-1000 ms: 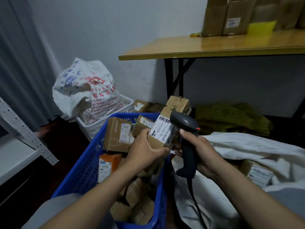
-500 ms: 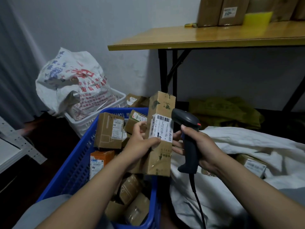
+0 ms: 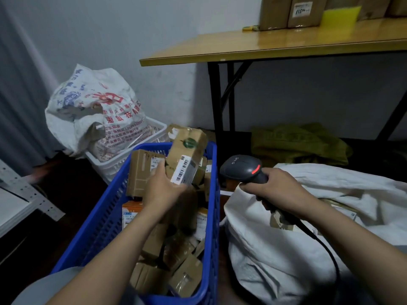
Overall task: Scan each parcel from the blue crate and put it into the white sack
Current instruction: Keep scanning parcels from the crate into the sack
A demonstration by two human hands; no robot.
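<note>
Before the table (image 3: 264, 47), the left hand (image 3: 164, 190) is gripping a parcel (image 3: 187, 155) by its lower end above the blue crate (image 3: 103, 219); the right hand (image 3: 279, 188) is clutching the scanner (image 3: 242, 170) over the white sack (image 3: 275, 260).

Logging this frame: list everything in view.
blue crate: one, blue, floor, centre
crate parcels: many, brown, piled in the crate
orange box: one, orange, inside crate's left wall
held parcel: one, brown, white barcode label, above the crate
scanner: one, black, red light, between crate and sack
white sack: one, white, right of the crate
sack parcels: at least two, brown, partly hidden inside
printed bag: one, white, red and blue print, in the basket
white basket: one, white, behind the crate
table: one, wood top, black legs, by the wall
table boxes: at least three, brown, cropped at top
green sack: one, olive, under the table
metal shelf: one, white, far left
left hand: grips the held parcel
right hand: grips the scanner
</note>
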